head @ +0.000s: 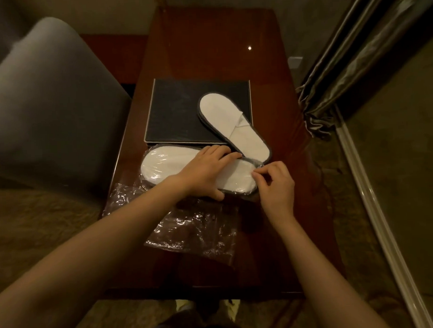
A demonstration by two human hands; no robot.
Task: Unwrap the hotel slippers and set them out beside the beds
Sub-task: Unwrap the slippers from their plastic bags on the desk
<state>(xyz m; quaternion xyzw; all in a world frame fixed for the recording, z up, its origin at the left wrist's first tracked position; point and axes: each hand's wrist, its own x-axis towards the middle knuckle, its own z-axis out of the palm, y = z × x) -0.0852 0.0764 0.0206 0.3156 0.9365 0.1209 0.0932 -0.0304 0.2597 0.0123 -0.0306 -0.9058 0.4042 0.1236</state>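
A white slipper pair still in clear plastic [161,164] lies flat on the dark wooden table [213,46]. My left hand [206,170] presses down on its middle, fingers spread over it. My right hand [275,184] pinches the plastic at the pack's right end between thumb and fingertips. An unwrapped white slipper pair with a grey sole edge [231,124] lies diagonally, partly on a black tray [174,111], its near end touching the wrapped pack. An empty crumpled plastic wrapper [193,228] lies on the table nearer to me.
A grey upholstered chair [49,113] stands left of the table. Curtains [349,68] hang at the right above a pale floor rail [373,200]. Carpet surrounds the table.
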